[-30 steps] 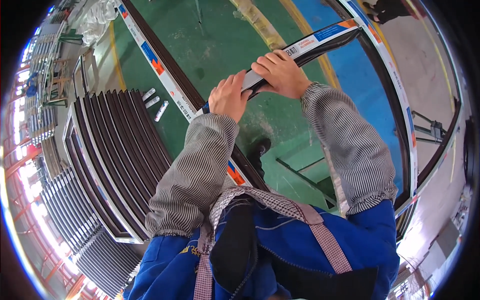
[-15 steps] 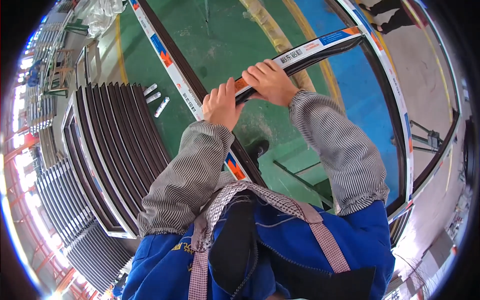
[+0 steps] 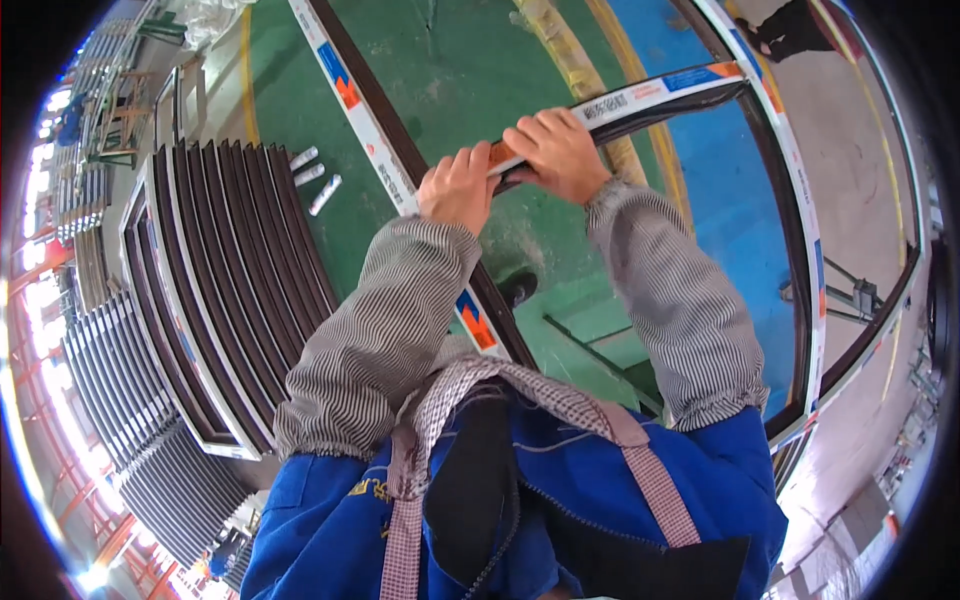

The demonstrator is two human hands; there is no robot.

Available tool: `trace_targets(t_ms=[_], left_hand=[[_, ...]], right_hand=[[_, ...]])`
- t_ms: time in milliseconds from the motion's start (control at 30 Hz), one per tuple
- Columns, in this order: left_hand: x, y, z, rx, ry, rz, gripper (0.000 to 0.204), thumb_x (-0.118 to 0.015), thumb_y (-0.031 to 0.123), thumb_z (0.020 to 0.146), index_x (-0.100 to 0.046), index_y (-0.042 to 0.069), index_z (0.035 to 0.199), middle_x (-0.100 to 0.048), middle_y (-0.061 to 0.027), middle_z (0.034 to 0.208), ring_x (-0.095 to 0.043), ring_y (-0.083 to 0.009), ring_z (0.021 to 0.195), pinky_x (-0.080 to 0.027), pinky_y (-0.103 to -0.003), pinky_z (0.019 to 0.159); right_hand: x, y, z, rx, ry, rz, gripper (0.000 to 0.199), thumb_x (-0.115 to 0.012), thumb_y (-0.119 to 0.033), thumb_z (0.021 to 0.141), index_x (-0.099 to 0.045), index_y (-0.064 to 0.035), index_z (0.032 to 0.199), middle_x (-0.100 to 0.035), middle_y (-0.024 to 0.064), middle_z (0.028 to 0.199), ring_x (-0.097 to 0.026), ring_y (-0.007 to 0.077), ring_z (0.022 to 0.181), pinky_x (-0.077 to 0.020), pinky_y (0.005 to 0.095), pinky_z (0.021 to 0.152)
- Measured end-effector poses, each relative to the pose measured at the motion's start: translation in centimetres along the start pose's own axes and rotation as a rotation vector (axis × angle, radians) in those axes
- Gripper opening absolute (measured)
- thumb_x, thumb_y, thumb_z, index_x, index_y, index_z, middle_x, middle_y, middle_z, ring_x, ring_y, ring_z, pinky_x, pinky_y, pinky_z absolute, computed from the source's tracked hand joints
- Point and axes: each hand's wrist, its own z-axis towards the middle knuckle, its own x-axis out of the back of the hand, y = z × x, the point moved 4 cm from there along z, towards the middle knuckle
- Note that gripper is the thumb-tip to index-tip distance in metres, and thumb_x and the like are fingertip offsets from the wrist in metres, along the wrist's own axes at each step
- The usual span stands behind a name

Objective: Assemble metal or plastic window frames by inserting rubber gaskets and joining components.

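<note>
A dark brown cross bar with white protective film runs from the middle toward the upper right, inside a large window frame. My left hand grips the bar's near end where it meets the frame's long left rail. Just to the right, my right hand is closed over the same bar. Both forearms wear grey striped sleeve covers over blue work clothes.
A stack of dark brown window frames lies to the left on the green floor. Three short white pieces lie beside the stack. More frames fill the far left. Another person's legs show at top right.
Both hands stay on the cross bar, and have shifted slightly to the left and up in the picture as the head moved. The grip looks unchanged.
</note>
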Motion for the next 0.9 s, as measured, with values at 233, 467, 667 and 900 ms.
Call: trace_targets(t_ms=[233, 467, 667, 900], left_hand=[[0.9, -0.7, -0.7, 0.056, -0.107, -0.004, 0.057, -0.074, 0.025, 0.076, -0.051, 0.007, 0.124, -0.062, -0.0078, 0.098, -0.062, -0.0261, 0.091, -0.049, -0.039, 0.081], [1.7, -2.7, -2.0, 0.036, -0.157, 0.081, 0.062, -0.077, 0.026, 0.072, -0.051, 0.004, 0.124, -0.062, -0.0062, 0.099, -0.062, -0.0225, 0.092, -0.047, -0.038, 0.083], [1.0, -2.6, -1.9, -0.033, -0.101, 0.023, 0.053, -0.074, 0.024, 0.074, -0.054, 0.005, 0.12, -0.061, -0.0049, 0.091, -0.063, -0.0217, 0.08, -0.051, -0.036, 0.073], [1.0, -2.7, -1.8, 0.052, -0.13, 0.106, 0.051, -0.073, 0.022, 0.076, -0.053, 0.006, 0.12, -0.062, -0.0063, 0.091, -0.064, -0.0226, 0.085, -0.052, -0.036, 0.074]], right_hand=[[-0.6, -0.4, -0.1, -0.044, -0.08, -0.042, 0.064, -0.08, -0.036, 0.063, -0.053, -0.0088, 0.113, -0.055, 0.0067, 0.105, -0.054, 0.0257, 0.1, -0.0415, 0.042, 0.091], [-1.5, -2.9, 0.7, 0.029, 0.004, 0.05, 0.066, -0.078, -0.037, 0.066, -0.051, -0.0084, 0.119, -0.055, 0.0076, 0.11, -0.054, 0.0271, 0.104, -0.0403, 0.0442, 0.095], [-2.1, -2.3, 0.7, -0.022, -0.002, 0.061, 0.064, -0.08, -0.033, 0.062, -0.053, -0.0109, 0.115, -0.056, 0.0056, 0.105, -0.055, 0.0259, 0.1, -0.0417, 0.0432, 0.092], [-1.5, -2.7, 1.1, -0.017, 0.033, 0.043, 0.061, -0.082, -0.03, 0.062, -0.053, -0.0109, 0.112, -0.057, 0.0058, 0.105, -0.055, 0.0255, 0.098, -0.0414, 0.0422, 0.089]])
